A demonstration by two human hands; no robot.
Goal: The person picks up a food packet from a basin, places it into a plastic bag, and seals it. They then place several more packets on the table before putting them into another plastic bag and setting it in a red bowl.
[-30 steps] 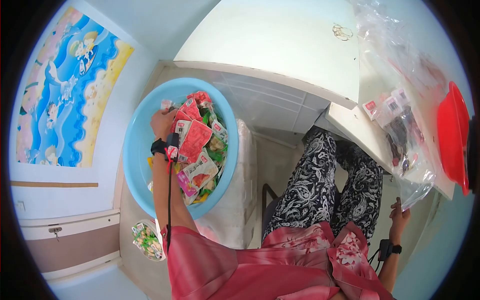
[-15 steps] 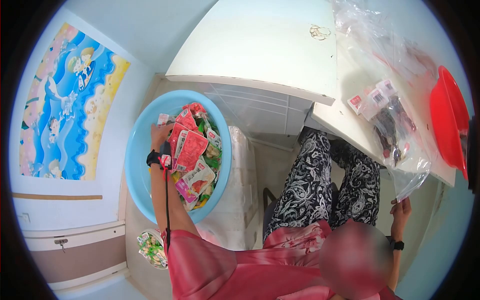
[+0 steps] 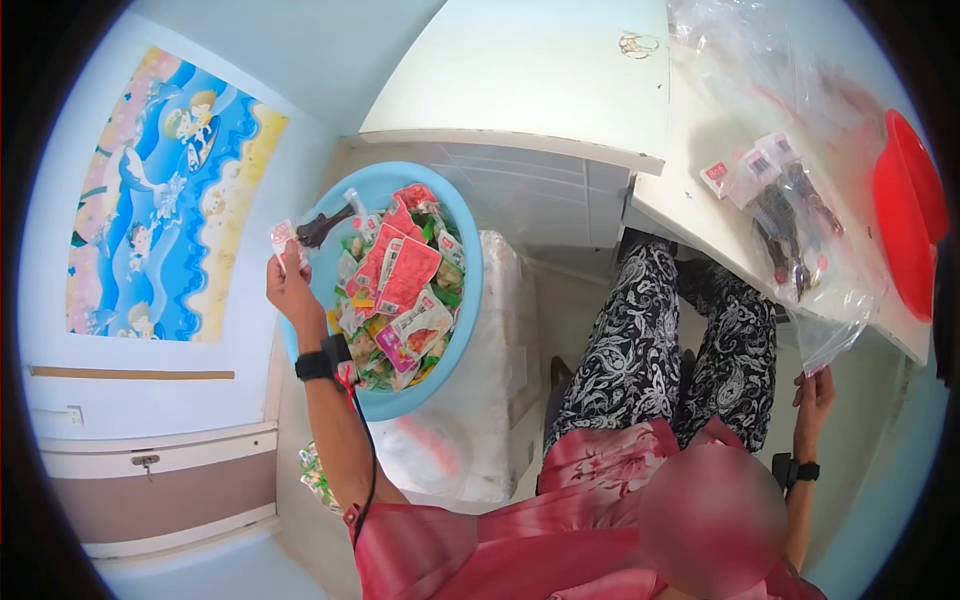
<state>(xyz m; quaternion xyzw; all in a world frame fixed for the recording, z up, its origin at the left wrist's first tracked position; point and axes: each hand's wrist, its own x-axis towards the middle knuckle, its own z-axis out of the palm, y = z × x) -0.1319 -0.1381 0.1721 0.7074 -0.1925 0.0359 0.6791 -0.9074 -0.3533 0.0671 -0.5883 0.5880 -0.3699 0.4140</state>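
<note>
At the left rim of the blue basin [image 3: 468, 330], my left hand [image 3: 288, 285] is closed on a small clear snack packet [image 3: 325, 226]. The packet has a white and red label, and dark brown food shows inside it. Piled in the basin are red packets [image 3: 408, 275], a white and pink packet [image 3: 415, 330] and several green and yellow ones. On the right, my right hand [image 3: 815, 395] pinches the lower corner of a large clear plastic bag [image 3: 825, 335]. Inside that bag lie several dark packets [image 3: 782, 225] with white labels.
The bag rests on a white table [image 3: 690, 215], with a red bowl [image 3: 905, 215] at its right edge. Wrapped white bundles [image 3: 505, 370] stand beneath the basin. A small container of green packets [image 3: 317, 475] sits on the floor at lower left. My legs [image 3: 620, 350] are under the table edge.
My left hand has come out of the basin to its left rim, now with the dark snack packet in it. My right hand stays at the bag's corner. The whole view has shifted slightly.
</note>
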